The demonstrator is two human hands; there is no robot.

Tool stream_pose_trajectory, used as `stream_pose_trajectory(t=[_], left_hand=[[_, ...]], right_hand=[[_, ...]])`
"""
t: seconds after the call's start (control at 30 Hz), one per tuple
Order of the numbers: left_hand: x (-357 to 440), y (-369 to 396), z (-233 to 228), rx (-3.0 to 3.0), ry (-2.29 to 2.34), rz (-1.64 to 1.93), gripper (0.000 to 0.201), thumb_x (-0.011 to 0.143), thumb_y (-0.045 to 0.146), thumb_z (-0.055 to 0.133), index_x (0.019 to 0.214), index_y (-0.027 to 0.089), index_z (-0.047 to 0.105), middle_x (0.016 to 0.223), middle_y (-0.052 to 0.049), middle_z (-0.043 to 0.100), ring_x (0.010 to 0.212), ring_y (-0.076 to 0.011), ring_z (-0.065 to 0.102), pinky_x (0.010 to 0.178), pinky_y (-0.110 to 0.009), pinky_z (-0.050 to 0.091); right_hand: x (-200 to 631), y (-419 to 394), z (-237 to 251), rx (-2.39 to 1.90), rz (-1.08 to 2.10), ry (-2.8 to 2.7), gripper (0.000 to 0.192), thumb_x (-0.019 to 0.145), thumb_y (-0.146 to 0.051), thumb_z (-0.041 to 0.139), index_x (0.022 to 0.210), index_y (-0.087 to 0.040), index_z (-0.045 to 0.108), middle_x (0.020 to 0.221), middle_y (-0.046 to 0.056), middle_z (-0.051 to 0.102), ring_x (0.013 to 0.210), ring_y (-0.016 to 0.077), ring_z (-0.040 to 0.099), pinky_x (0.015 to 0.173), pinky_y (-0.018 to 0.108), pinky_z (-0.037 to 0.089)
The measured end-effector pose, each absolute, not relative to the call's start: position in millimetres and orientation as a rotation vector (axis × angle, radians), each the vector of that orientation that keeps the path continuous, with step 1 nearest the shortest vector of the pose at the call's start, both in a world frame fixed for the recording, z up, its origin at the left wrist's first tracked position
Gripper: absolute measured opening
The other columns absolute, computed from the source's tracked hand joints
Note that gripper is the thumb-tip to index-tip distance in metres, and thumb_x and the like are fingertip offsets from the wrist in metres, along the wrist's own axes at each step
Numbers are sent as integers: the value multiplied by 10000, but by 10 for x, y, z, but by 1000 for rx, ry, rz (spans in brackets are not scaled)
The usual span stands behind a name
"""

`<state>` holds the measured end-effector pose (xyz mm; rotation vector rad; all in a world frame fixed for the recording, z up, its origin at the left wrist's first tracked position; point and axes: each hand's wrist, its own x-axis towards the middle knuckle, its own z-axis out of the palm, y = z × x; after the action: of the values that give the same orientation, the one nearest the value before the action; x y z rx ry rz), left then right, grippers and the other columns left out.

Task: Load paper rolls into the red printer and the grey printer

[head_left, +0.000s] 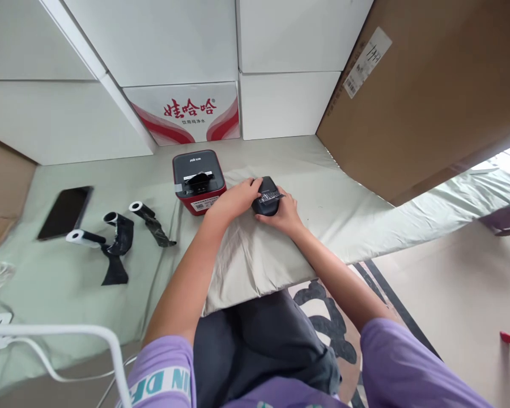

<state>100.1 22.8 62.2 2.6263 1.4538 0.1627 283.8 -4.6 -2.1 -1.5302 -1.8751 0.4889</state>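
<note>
A small black boxy device [267, 205] with rounded edges is between my two hands, above or on the cloth-covered bed. A dark strip with pale markings lies across it; its exact kind is unclear. My left hand [239, 199] grips its left side, thumb and fingers closed against it. From the right, my right hand [285, 214] wraps around it, thumb along the near edge. Just left of my left hand stands a red and black label printer [198, 180], a dark strip sticking out of its top.
Left lie a black phone [66, 213], a paper roll [142, 209] with dark film, and more rolls [118, 226] with black strips. White boxes [182, 42] line the back; a large brown carton [425, 96] stands right. A white tube [68, 330] crosses the lower left.
</note>
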Motion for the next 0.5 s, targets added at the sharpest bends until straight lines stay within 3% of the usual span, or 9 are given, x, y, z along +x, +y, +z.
stream_pose_trajectory(t=[0.5], left_hand=[[1001,296,784,2470,1458,144,372,1042,298,516,1398,193,545,1368,-123,676,1207,-269,678,967,-340,521]], right_hand=[[2841,-48,8,-1521,491,-1872,863,583,-500,879,1335,-248,538,1279,113,685,1247,394,588,1066,540,425]])
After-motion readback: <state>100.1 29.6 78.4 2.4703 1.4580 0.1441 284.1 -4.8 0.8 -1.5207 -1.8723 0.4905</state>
